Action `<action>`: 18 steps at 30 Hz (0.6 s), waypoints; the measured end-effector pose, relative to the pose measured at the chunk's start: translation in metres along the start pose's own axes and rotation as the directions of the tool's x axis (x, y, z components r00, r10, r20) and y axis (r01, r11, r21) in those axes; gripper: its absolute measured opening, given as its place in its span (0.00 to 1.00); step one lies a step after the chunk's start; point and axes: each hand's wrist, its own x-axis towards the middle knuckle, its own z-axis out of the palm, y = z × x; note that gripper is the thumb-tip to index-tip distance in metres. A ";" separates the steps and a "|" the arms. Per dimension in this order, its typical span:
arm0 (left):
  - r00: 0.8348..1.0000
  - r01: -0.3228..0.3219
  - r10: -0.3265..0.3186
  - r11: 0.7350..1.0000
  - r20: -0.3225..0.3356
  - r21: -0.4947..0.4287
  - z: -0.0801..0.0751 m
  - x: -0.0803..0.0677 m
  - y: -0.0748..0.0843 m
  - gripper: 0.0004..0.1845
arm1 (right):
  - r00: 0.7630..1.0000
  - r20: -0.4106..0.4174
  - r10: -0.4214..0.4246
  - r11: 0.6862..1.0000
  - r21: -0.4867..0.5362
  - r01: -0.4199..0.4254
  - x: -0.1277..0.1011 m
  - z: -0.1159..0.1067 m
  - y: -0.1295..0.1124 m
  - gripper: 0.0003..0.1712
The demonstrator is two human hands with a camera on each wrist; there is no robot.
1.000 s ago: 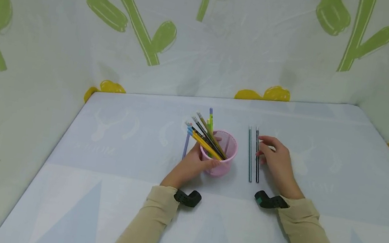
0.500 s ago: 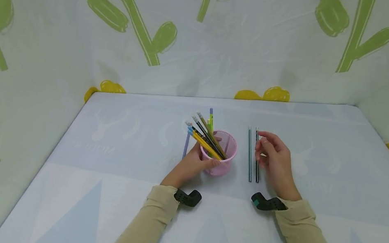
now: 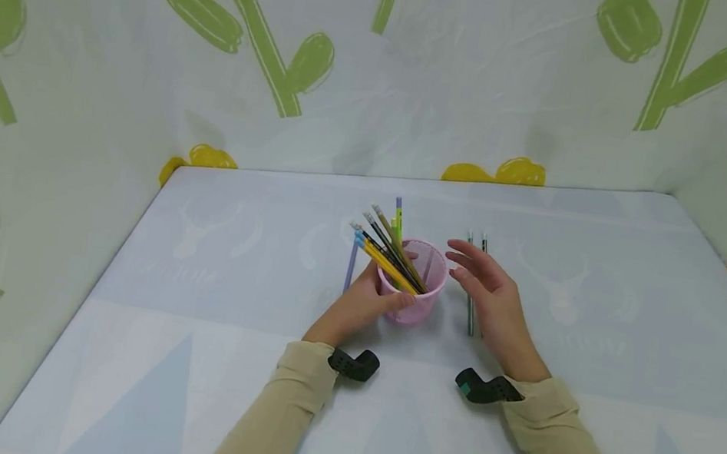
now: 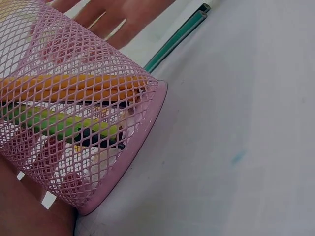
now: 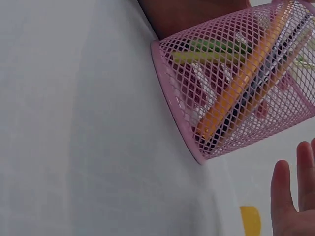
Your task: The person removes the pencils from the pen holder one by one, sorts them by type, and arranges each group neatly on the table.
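Observation:
My left hand (image 3: 361,307) grips a pink mesh pencil cup (image 3: 423,307) from its left side, thumb across the near wall. Several pencils (image 3: 384,258), yellow, black, olive and green, lean to the left inside it. Through the mesh (image 5: 236,88) in the right wrist view, their lower ends show close to the base. Just right of the cup, my right hand (image 3: 498,308) hovers with fingers spread and holds nothing. Partly behind it lie a teal pencil (image 3: 470,318) and a black pencil (image 3: 485,242), side by side on the table.
A lavender pencil (image 3: 351,266) lies left of the cup, partly hidden by the left hand. The white table (image 3: 228,394) meets a wall hanging (image 3: 421,111) with green plant prints at its back edge. Black wrist devices (image 3: 354,365) sit at both cuffs.
My right hand has let go of the black pencil and moved left toward the cup, its fingers opening. The left hand and cup have stayed in place.

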 end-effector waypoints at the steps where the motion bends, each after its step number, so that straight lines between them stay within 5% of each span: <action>1: 1.000 0.003 -0.003 1.000 0.001 -0.006 0.000 0.000 -0.001 0.40 | 1.000 0.019 0.013 1.000 -0.014 -0.013 0.000 0.001 0.000 0.25; 12: 0.999 0.043 -0.042 0.999 -0.028 0.003 0.000 0.012 -0.028 0.43 | 0.984 0.162 0.080 0.994 0.061 -0.090 0.004 0.011 0.017 0.39; 18: 1.000 0.006 -0.007 0.999 0.025 0.035 0.001 0.008 -0.031 0.44 | 0.973 0.215 0.084 0.995 0.039 -0.095 0.004 0.013 0.026 0.42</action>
